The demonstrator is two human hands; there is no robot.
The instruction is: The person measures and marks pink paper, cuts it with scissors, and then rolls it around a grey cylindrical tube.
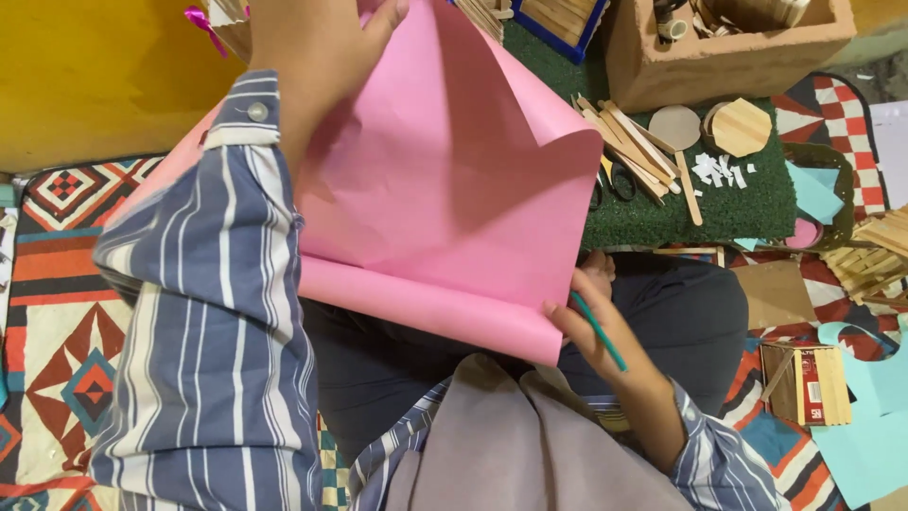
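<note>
A large pink paper sheet is spread in front of me, curling over at its upper right and folded along its lower edge. My left hand grips the sheet at its top edge, the striped sleeve running down the left. My right hand pinches the sheet's lower right corner and also holds a thin teal pencil between its fingers. The paper hides most of my lap and part of the green mat.
A green turf mat carries wooden sticks, black scissors, wooden discs and white paper scraps. A clay-coloured box stands behind. Light blue paper, a stick-built box and a patterned rug lie around me.
</note>
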